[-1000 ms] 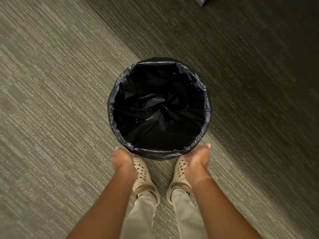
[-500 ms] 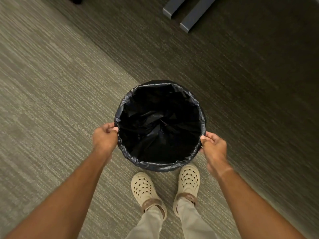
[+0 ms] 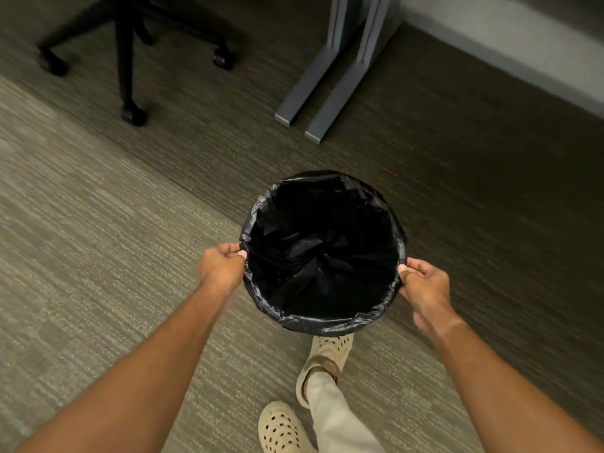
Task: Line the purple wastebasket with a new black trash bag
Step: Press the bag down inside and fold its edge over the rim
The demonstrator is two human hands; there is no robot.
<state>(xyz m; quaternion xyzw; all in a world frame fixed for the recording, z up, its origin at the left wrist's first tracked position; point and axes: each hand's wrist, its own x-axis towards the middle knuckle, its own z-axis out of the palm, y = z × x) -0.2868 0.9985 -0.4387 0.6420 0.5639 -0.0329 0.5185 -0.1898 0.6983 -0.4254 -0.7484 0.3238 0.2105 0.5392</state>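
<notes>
A round wastebasket is seen from above, its purple wall hidden under a black trash bag (image 3: 322, 256) that fills the inside and folds over the whole rim (image 3: 327, 325). My left hand (image 3: 222, 266) grips the rim on the left side, thumb on top. On the opposite side my right hand (image 3: 425, 286) grips the rim the same way. The basket is held between them, above my feet.
Grey-green carpet (image 3: 98, 240) covers the floor. A black office chair base with castors (image 3: 127, 60) stands at the far left. Two grey metal desk legs (image 3: 330, 89) stand straight ahead, a pale wall base (image 3: 523, 50) at the far right. My feet in cream clogs (image 3: 327, 351) are mid-step.
My hands went from the basket's near edge to its left and right rim and gripped it. The view has moved forward; the chair and desk legs have come into sight, and my feet are stepping.
</notes>
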